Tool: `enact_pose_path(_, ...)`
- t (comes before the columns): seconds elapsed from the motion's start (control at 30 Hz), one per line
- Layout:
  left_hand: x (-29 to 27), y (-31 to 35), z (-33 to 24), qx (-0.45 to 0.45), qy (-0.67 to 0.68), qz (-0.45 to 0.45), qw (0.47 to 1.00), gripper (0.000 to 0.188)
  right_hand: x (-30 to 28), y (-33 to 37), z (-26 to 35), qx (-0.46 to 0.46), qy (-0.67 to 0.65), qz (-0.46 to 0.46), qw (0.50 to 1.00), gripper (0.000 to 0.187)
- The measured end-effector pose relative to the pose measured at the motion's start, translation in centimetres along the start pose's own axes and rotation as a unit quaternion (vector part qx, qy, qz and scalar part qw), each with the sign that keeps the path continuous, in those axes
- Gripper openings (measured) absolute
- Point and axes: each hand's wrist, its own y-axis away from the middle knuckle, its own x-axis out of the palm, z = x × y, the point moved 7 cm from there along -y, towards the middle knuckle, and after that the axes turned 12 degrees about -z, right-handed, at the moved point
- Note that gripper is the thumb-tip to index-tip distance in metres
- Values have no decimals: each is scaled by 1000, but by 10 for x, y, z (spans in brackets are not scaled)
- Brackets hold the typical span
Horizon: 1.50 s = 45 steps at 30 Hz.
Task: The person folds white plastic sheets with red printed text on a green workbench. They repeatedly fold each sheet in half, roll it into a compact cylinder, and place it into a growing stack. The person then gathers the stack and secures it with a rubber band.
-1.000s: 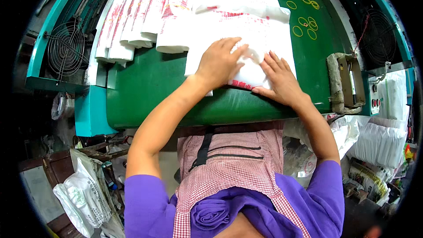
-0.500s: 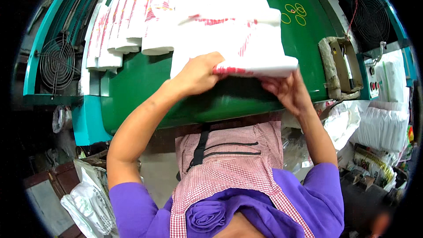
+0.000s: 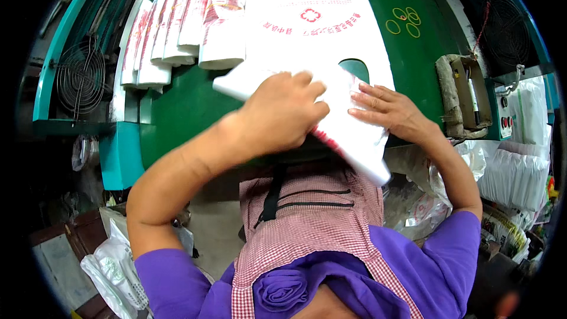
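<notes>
My left hand (image 3: 286,109) is curled over a white plastic bag bundle (image 3: 357,139) with red print, fingers bent and gripping it. That bundle lies slanted, its folded end pointing down toward the front edge of the green table. On its right side rests my right hand (image 3: 393,109), fingers stretched out and lying flat on the plastic. Beyond both hands a white bag with red print (image 3: 319,41) is spread flat, with a rounded handle cutout near my right fingers. To the left, several rolled bag bundles (image 3: 221,44) lie side by side; yellow bands show around some.
Yellow rubber bands (image 3: 404,20) lie scattered on the green tabletop (image 3: 425,82) at right. A small open box (image 3: 466,97) with a pen stands at the right edge, beside a panel with red buttons (image 3: 505,121). Wire-guarded fans (image 3: 80,82) flank both sides. White bag stacks (image 3: 514,174) sit lower right.
The bundle has swung from lying crosswise to a slant. My right hand has let go of its right end and now presses flat on it. The printed bag beyond shows more fully.
</notes>
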Motion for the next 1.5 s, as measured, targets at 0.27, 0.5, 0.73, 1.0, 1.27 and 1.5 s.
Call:
enact_pose_path(0.27,50,-7,33,-59,84,120,987,17,-23,4,-15,232,-286,119,922,48)
enact_pose_path(0.5,40,43,0,-19,190,27,981,32,-14,-9,44,93,-89,83,988,53)
enact_pose_path(0.73,40,11,77,-203,30,-90,975,23,3,-18,-51,380,-283,-36,880,32)
enact_pose_path(1.0,56,-22,24,-104,141,22,984,48,-19,-10,-210,436,-7,-203,877,27)
enact_pose_path(1.27,3,47,29,-242,365,-183,880,40,-52,-37,-146,402,-224,-325,826,13)
enact_pose_path(1.5,33,49,63,-279,729,-323,535,46,-62,-99,1,177,-406,-426,789,21)
